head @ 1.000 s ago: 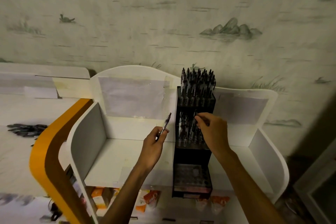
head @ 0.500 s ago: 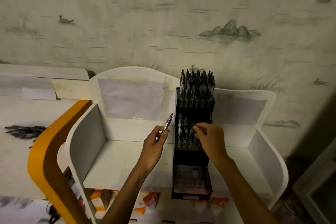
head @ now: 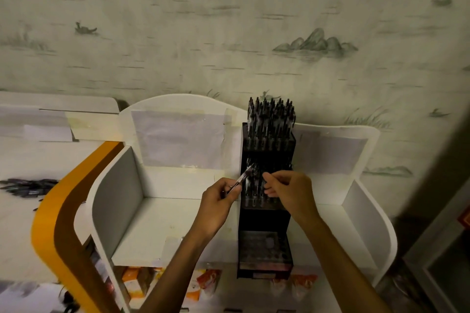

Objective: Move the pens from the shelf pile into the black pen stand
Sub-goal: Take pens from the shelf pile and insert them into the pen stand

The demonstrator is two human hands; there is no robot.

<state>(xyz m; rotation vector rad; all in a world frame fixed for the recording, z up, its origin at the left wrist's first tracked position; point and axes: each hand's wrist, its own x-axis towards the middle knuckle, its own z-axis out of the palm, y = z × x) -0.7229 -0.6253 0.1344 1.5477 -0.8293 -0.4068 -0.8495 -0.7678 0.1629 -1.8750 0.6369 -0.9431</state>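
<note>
The left hand (head: 216, 202) pinches 1 pen (head: 241, 180) with its tip angled toward the middle tier of the black pen stand (head: 265, 213) on the white shelf (head: 157, 226), while the right hand (head: 292, 192), fingers (head: 273, 176) curled, touches that tier's pens; whether it grips any cannot be told.

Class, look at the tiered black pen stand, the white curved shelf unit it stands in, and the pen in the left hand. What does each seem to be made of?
Tiered black pen stand: probably matt plastic; dark, square-edged, dull.
White curved shelf unit: looks like painted board or laminate; smooth, flat panels with rounded edges.
Pen gripped by the left hand: seemingly clear plastic; the barrel glints, though blurred.
</note>
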